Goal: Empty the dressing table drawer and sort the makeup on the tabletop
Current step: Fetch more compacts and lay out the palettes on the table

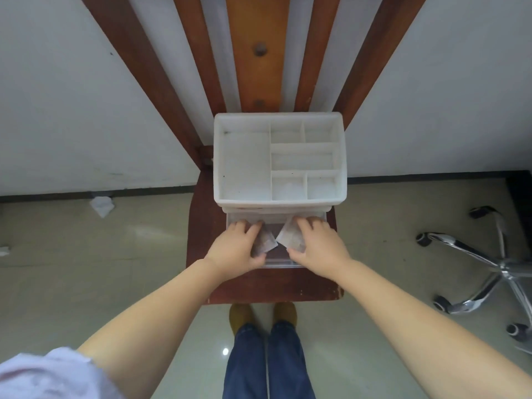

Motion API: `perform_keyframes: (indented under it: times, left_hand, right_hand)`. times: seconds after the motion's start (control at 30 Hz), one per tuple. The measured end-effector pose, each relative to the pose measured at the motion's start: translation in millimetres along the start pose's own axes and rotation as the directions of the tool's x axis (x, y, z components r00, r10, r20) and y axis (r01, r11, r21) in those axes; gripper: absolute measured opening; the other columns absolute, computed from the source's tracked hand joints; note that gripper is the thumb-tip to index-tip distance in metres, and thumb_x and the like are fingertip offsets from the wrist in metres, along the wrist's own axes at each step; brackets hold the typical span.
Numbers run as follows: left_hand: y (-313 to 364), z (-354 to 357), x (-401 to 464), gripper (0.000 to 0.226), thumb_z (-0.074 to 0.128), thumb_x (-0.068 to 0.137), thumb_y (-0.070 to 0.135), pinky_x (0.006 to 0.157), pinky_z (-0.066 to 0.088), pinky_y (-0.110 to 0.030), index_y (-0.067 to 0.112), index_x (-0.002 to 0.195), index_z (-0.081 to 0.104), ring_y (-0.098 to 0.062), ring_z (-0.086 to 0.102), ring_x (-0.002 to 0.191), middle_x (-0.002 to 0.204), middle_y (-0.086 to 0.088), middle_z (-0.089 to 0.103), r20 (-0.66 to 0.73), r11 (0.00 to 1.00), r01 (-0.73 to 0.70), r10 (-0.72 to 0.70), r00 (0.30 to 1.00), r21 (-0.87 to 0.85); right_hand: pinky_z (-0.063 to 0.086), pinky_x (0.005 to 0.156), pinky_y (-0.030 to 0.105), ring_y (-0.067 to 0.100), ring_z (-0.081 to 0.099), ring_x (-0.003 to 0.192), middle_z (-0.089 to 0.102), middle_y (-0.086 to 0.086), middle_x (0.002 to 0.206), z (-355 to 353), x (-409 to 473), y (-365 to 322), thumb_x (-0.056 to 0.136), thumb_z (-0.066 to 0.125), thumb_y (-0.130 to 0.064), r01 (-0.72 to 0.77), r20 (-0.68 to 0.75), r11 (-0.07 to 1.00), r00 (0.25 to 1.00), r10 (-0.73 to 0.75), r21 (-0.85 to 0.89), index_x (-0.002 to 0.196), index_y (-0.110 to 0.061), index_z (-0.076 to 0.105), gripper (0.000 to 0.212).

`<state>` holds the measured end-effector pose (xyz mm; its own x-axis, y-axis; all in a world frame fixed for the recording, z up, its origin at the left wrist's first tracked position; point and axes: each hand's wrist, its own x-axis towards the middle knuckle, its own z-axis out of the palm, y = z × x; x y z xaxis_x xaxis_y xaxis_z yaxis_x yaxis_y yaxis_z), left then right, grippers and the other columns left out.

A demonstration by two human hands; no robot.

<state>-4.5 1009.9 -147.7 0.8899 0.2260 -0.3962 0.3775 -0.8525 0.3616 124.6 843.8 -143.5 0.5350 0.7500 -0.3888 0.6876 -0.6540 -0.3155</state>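
Note:
A white plastic organiser (278,203) with several bare top compartments stands on a dark red wooden chair seat (201,226). Its clear drawer (277,264) is pulled out toward me. Inside the drawer, my left hand (234,249) grips a small grey sachet (266,243) between thumb and fingers. My right hand (319,249) grips a second pale sachet (289,236) beside it. The two sachets almost meet at the drawer's middle. The rest of the drawer's contents are hidden under my hands.
The chair's slatted back (257,53) rises behind the organiser against a white wall. A chrome office-chair base (489,269) with castors stands on the floor at right. Crumpled paper (101,205) lies by the skirting at left. My shoes and jeans are below the seat.

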Motion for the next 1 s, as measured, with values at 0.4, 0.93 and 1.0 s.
perform_keyframes:
  times: [0.4,0.93,1.0]
  left_hand:
    - [7,35,-57,0.093,0.056,0.075,0.056,0.101,0.039,-0.035,0.027,0.149,0.008,-0.029,0.040,0.129,0.145,-0.011,0.034,0.554,0.886,0.341,-0.120,0.824,-0.315]
    - [-5,-25,3,0.087,0.063,0.075,0.048,0.093,0.042,-0.036,0.024,0.145,0.017,-0.033,0.040,0.121,0.135,-0.016,0.039,0.323,0.983,0.143,-0.099,0.941,-0.114]
    - [0,-35,-19,0.084,0.064,0.076,0.044,0.088,0.040,-0.033,0.024,0.145,0.019,-0.030,0.041,0.116,0.128,-0.013,0.041,0.260,0.976,0.144,-0.098,0.961,-0.164]
  right_hand:
    - [0.040,0.101,0.036,0.023,0.045,0.125,0.043,0.006,0.139,17,-60,-1,0.078,0.056,-0.055,-0.222,0.548,0.945,0.834,0.057,0.240,0.147,-0.023,0.025,0.082]
    - [0.042,0.092,0.038,0.033,0.041,0.121,0.044,0.015,0.133,-19,9,-4,0.075,0.060,-0.047,-0.118,0.343,0.991,0.935,0.091,0.057,0.140,-0.017,0.029,0.077]
    - [0.043,0.091,0.038,0.029,0.042,0.116,0.046,0.011,0.128,-29,-6,-19,0.076,0.061,-0.044,-0.064,0.302,0.994,0.953,0.032,0.094,0.131,-0.017,0.037,0.066]
